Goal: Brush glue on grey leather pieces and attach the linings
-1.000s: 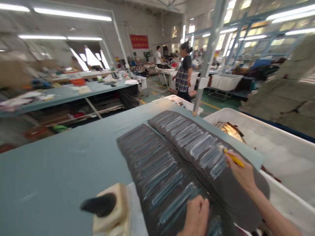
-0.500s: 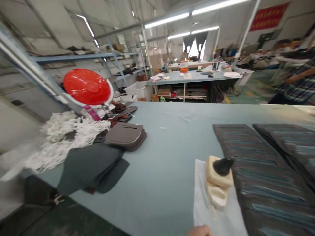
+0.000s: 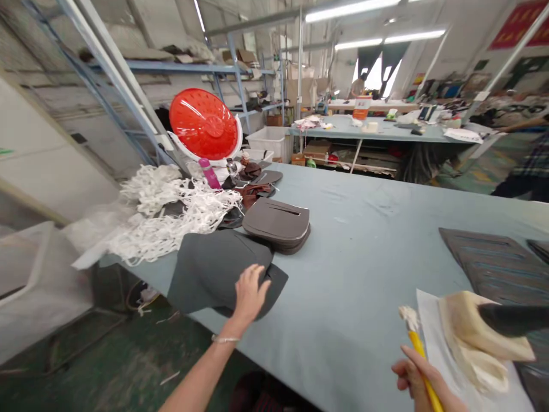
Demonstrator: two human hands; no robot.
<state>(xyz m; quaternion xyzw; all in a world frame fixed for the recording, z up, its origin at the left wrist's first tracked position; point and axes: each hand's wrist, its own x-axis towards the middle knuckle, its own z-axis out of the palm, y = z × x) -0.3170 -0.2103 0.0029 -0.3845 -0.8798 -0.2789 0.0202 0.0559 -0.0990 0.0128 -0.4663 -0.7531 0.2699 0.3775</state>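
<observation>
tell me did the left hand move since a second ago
Yes. The left hand left the glue-streaked dark pieces and now rests on the dark grey fabric pile at the table's left end.

left hand on fabric pile — brush far right, paper beside.

Matt grey cloth pieces, glossy red plastic lid

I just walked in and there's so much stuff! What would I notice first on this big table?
The round shiny red plastic basket tipped on its side at the table's far left end, above a tangled heap of white strips. Nearer, the left hand rests on a dark grey sheet beside a stack of grey curved pieces. The right hand grips a yellow-handled brush.
</observation>
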